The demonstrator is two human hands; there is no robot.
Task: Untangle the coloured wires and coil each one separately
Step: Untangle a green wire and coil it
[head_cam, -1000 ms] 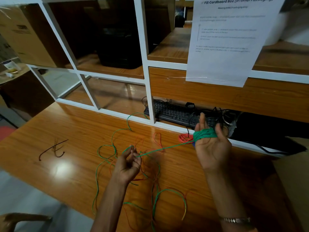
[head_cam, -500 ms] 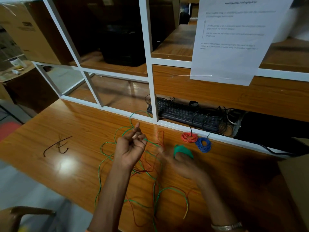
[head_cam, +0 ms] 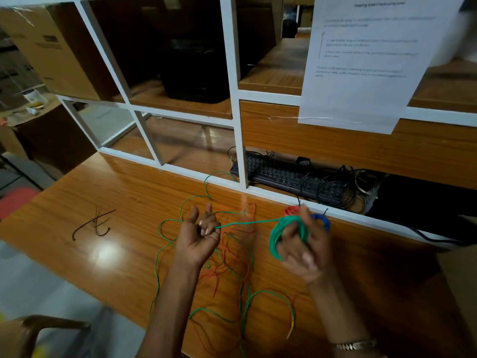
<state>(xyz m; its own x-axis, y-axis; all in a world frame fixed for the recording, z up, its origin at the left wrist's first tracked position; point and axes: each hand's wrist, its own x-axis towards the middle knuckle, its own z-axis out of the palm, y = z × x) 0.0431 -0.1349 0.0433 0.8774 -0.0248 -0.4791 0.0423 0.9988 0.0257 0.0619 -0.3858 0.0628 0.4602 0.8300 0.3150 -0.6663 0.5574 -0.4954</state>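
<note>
The green wire is mid-coiling above the bench: its loops wrap the right hand, whose grip curls round them, while the left hand pinches the taut feeding strand. Next comes another wrap, with slack drawn from the tangle.

Looks like an office/packing workstation. A wooden desk is set against a white-framed shelf unit. A printed instruction sheet, headed w/ smth about packaging, is taped upper right. A black keyboard & cable clutter are stuffed into the center-right cubby. A cardboard box is seen upper left, a chair arm lower left.
</note>
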